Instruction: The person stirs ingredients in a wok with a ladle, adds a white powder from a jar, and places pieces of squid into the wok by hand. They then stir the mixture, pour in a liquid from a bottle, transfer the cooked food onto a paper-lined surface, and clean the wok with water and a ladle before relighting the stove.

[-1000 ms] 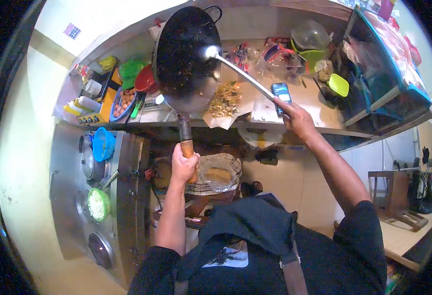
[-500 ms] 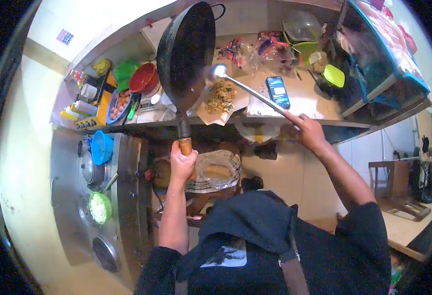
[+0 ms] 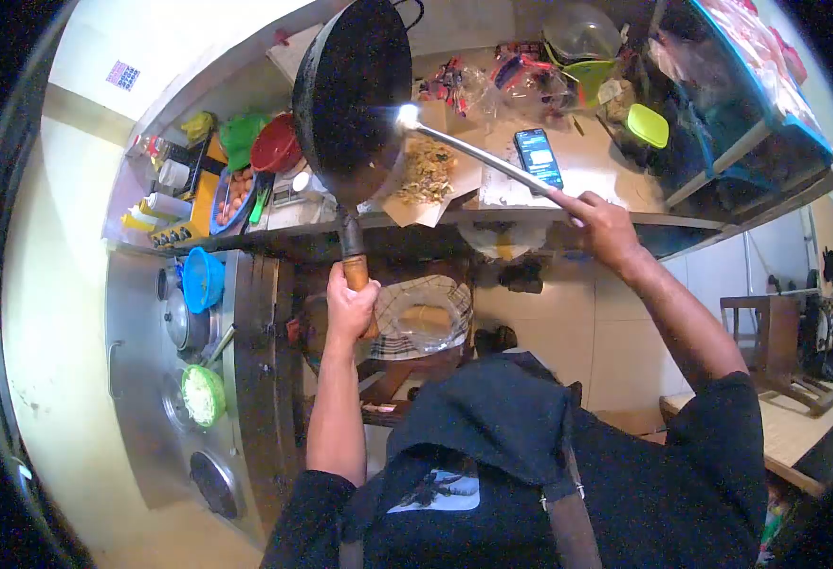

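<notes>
My left hand [image 3: 351, 305] is closed round the wooden handle of a large black wok [image 3: 352, 104], which is tipped on its side above the counter. In my right hand [image 3: 601, 228] is a long metal ladle [image 3: 487, 165], its shiny head at the wok's right rim. Under and beside that rim, a heap of cooked food [image 3: 426, 174], apparently noodles or rice, lies on a sheet of brown paper [image 3: 416, 211]. Whether food remains inside the wok cannot be made out, as the interior is dark.
A phone [image 3: 538, 158] lies right of the paper. Eggs in a blue basket [image 3: 222, 207], a red bowl [image 3: 276, 142] and bottles [image 3: 167, 206] stand left. The steel stove [image 3: 141, 379] holds a green bowl of shredded food [image 3: 204, 394]. A shelf [image 3: 720, 171] rises at right.
The ladle's head has shifted slightly up and left, towards the inside of the wok's rim. The wok has moved a little up and left and stays tilted.
</notes>
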`<action>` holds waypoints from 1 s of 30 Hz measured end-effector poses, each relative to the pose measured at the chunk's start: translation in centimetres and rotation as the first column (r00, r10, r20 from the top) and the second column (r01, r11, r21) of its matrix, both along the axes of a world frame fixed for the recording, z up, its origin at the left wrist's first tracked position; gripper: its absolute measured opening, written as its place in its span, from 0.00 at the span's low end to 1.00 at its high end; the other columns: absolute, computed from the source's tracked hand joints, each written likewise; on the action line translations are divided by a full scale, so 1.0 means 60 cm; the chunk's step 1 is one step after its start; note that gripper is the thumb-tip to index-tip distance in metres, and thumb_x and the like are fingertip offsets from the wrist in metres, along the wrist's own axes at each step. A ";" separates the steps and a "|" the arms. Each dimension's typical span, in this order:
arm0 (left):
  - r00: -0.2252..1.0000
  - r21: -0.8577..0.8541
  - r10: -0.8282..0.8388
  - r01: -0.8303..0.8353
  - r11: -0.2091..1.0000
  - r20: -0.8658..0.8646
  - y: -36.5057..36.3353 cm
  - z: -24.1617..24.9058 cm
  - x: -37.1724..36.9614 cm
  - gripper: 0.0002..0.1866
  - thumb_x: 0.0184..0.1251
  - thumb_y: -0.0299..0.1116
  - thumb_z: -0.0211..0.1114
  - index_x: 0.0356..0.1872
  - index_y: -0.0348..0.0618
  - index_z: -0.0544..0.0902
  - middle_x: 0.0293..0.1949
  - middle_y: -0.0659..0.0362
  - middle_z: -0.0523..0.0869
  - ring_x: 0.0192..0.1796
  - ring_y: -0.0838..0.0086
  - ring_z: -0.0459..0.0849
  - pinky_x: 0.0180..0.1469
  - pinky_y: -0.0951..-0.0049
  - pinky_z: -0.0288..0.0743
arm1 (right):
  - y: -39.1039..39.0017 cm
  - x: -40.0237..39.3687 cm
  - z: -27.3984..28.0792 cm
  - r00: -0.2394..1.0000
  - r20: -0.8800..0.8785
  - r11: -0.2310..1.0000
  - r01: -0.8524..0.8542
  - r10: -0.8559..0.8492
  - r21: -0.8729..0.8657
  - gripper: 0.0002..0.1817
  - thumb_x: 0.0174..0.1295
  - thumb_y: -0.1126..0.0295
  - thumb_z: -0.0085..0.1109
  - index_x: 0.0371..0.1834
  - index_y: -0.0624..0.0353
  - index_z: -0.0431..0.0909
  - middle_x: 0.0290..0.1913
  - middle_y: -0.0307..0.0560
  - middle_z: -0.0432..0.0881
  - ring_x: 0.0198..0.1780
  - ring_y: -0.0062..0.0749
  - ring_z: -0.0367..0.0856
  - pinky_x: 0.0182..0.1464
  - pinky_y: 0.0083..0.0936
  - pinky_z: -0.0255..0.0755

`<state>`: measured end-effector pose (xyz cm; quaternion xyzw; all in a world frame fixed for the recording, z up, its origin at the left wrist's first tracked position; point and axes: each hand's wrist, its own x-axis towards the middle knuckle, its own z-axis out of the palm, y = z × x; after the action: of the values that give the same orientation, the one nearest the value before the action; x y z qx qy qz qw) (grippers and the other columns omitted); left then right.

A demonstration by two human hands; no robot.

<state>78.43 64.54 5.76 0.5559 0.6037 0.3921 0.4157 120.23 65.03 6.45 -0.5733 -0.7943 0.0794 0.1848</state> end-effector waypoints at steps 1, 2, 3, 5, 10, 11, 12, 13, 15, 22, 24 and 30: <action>1.000 0.001 -0.003 0.003 1.000 0.000 0.003 -0.005 0.003 0.14 0.52 0.23 0.61 0.39 0.40 0.69 0.26 0.62 0.75 0.21 0.82 0.72 0.22 0.78 0.67 | 0.001 -0.016 0.007 1.000 0.000 1.000 0.003 -0.003 0.001 0.37 0.53 0.76 0.58 0.67 0.31 0.65 0.36 0.47 0.77 0.33 0.43 0.81 0.36 0.37 0.78; 1.000 0.025 0.004 -0.004 1.000 0.002 0.005 -0.014 0.006 0.14 0.51 0.23 0.61 0.39 0.40 0.70 0.26 0.62 0.75 0.21 0.81 0.72 0.23 0.78 0.67 | 0.002 -0.035 0.014 0.999 -0.033 0.998 -0.018 0.021 0.067 0.36 0.51 0.73 0.60 0.66 0.31 0.67 0.35 0.45 0.78 0.34 0.42 0.81 0.36 0.36 0.77; 1.000 0.047 0.011 -0.011 0.999 0.002 0.004 -0.011 0.013 0.14 0.51 0.24 0.62 0.39 0.39 0.70 0.26 0.62 0.74 0.22 0.81 0.72 0.24 0.78 0.67 | 0.000 -0.045 0.016 0.997 -0.066 0.991 -0.037 0.046 0.131 0.35 0.50 0.70 0.63 0.65 0.31 0.69 0.34 0.44 0.78 0.34 0.41 0.80 0.36 0.36 0.77; 1.000 0.021 0.018 -0.018 1.000 0.021 0.001 0.000 0.025 0.14 0.51 0.24 0.62 0.38 0.39 0.70 0.26 0.62 0.74 0.23 0.81 0.72 0.25 0.77 0.68 | -0.002 -0.019 0.003 0.997 0.041 0.990 -0.074 0.070 0.117 0.34 0.50 0.68 0.64 0.64 0.31 0.70 0.36 0.44 0.78 0.35 0.40 0.80 0.36 0.35 0.76; 0.996 0.073 0.038 -0.032 0.997 -0.084 0.005 -0.003 0.028 0.14 0.50 0.26 0.63 0.38 0.38 0.70 0.26 0.62 0.74 0.25 0.80 0.72 0.27 0.77 0.68 | 0.001 0.043 -0.015 0.984 0.180 0.993 -0.020 -0.001 0.116 0.35 0.55 0.75 0.54 0.66 0.26 0.66 0.31 0.44 0.75 0.28 0.40 0.80 0.29 0.37 0.76; 0.996 0.072 0.041 -0.036 0.997 -0.077 0.005 -0.004 0.031 0.15 0.50 0.26 0.63 0.38 0.38 0.70 0.26 0.62 0.74 0.25 0.80 0.72 0.27 0.77 0.68 | 0.001 0.038 -0.016 0.992 0.125 0.993 0.001 -0.015 0.117 0.34 0.55 0.75 0.53 0.66 0.26 0.66 0.31 0.44 0.75 0.28 0.41 0.80 0.30 0.37 0.76; 0.997 0.073 0.046 -0.041 0.997 -0.070 0.007 -0.006 0.035 0.15 0.50 0.26 0.63 0.39 0.38 0.70 0.27 0.62 0.74 0.26 0.80 0.72 0.28 0.77 0.68 | 0.002 0.012 0.004 0.994 0.073 0.996 0.075 -0.078 0.039 0.33 0.51 0.71 0.62 0.63 0.29 0.70 0.33 0.45 0.76 0.32 0.43 0.79 0.34 0.36 0.75; 0.997 0.069 0.042 -0.038 0.997 -0.069 0.009 -0.006 0.039 0.15 0.50 0.26 0.63 0.39 0.38 0.70 0.27 0.62 0.74 0.26 0.80 0.72 0.28 0.77 0.68 | 0.007 -0.004 -0.002 0.994 0.074 0.996 0.078 -0.081 0.035 0.33 0.51 0.71 0.62 0.63 0.29 0.70 0.33 0.45 0.76 0.32 0.43 0.79 0.34 0.36 0.75; 0.998 -0.026 0.014 -0.012 1.000 0.060 0.011 -0.002 0.038 0.16 0.50 0.25 0.63 0.40 0.38 0.70 0.28 0.62 0.74 0.27 0.81 0.73 0.29 0.77 0.69 | 0.023 -0.027 -0.026 0.998 -0.062 0.984 0.021 -0.010 0.176 0.34 0.51 0.70 0.62 0.63 0.29 0.70 0.33 0.45 0.76 0.33 0.43 0.79 0.35 0.35 0.76; 0.998 0.048 0.061 -0.061 0.997 0.011 0.009 -0.002 0.015 0.16 0.51 0.25 0.64 0.40 0.39 0.70 0.28 0.63 0.74 0.27 0.82 0.72 0.29 0.78 0.68 | -0.015 0.046 -0.039 0.991 0.067 0.992 0.118 -0.116 -0.033 0.33 0.54 0.71 0.60 0.65 0.27 0.68 0.33 0.46 0.77 0.34 0.42 0.80 0.36 0.36 0.76; 0.999 0.018 0.017 -0.017 1.000 0.037 0.011 -0.006 0.010 0.17 0.51 0.25 0.64 0.41 0.38 0.69 0.28 0.62 0.74 0.28 0.81 0.72 0.30 0.78 0.69 | -0.016 0.014 -0.020 0.985 -0.119 0.992 0.129 -0.128 -0.001 0.33 0.52 0.73 0.61 0.63 0.32 0.71 0.32 0.45 0.77 0.35 0.41 0.79 0.36 0.35 0.75; 0.996 0.046 0.030 -0.034 0.998 0.081 0.015 -0.009 0.007 0.16 0.51 0.25 0.64 0.41 0.39 0.69 0.27 0.63 0.75 0.23 0.82 0.73 0.25 0.79 0.69 | -0.003 -0.030 -0.043 0.998 -0.031 0.997 0.063 -0.062 0.033 0.33 0.53 0.74 0.59 0.64 0.31 0.69 0.33 0.45 0.76 0.34 0.41 0.79 0.36 0.37 0.75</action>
<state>78.85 65.47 5.19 0.5395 0.5858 0.4350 0.4201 118.40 64.84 3.89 -0.5932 -0.7744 0.0687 0.2090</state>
